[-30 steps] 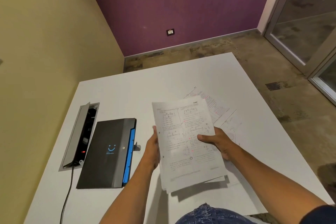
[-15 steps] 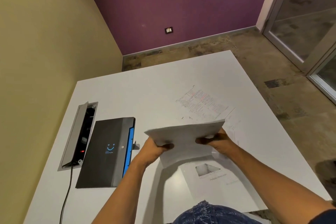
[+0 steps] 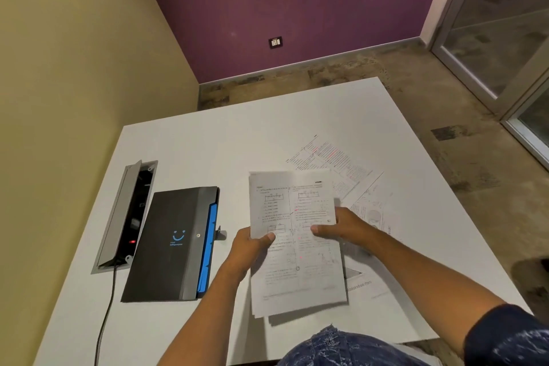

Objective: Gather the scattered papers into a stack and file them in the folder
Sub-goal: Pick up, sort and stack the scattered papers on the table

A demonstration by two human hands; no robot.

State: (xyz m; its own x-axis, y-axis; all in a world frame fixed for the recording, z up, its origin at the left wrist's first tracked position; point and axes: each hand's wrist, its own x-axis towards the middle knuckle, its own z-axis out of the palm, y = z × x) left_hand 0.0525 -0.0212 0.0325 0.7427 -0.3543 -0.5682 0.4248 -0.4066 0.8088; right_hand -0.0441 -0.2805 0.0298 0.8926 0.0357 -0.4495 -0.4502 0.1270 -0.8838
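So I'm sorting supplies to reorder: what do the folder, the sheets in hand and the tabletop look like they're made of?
Folder: likely matte black plastic with blue inner dividers; smooth, stiff cover, small snap stud.
Held stack of papers: thin white printed office paper, matte, gripped by the left hand and right hand.
Table: smooth white surface, probably laminate; uniform and grainless, core unseen.

We see the stack of papers (image 3: 294, 244) tipped back up, printed face toward us, where half a second ago it lay near flat, edge-on. Left hand (image 3: 252, 249) and right hand (image 3: 341, 226) grip its sides, thumbs now on the front.
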